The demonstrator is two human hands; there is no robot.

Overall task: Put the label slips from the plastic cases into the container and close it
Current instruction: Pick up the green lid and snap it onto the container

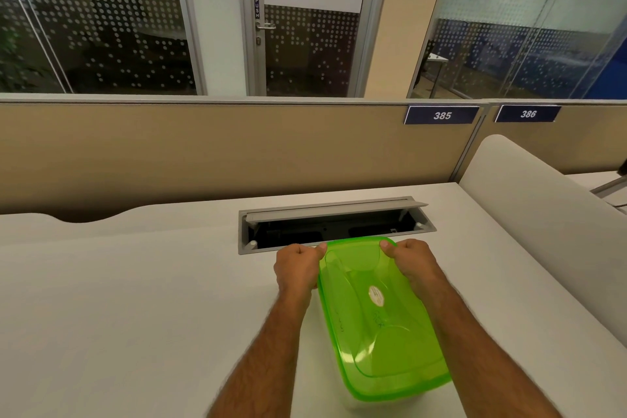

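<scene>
A: What lies under the green lid (376, 312)?

B: Cannot tell. The lid covers the container (353, 402) from above; only a faint clear wall shows at the near end, and nothing inside can be made out.

A: The fingers?

B: On the left hand (298, 265) and the right hand (412, 260) they curl down over the lid's far corners, so their tips are hidden. Both forearms are cut off by the bottom edge.

A: The sticker (376, 295) on the lid?

B: Too small to read, like the handwriting beside it. The cable tray (334, 226) is too dark inside.
</scene>
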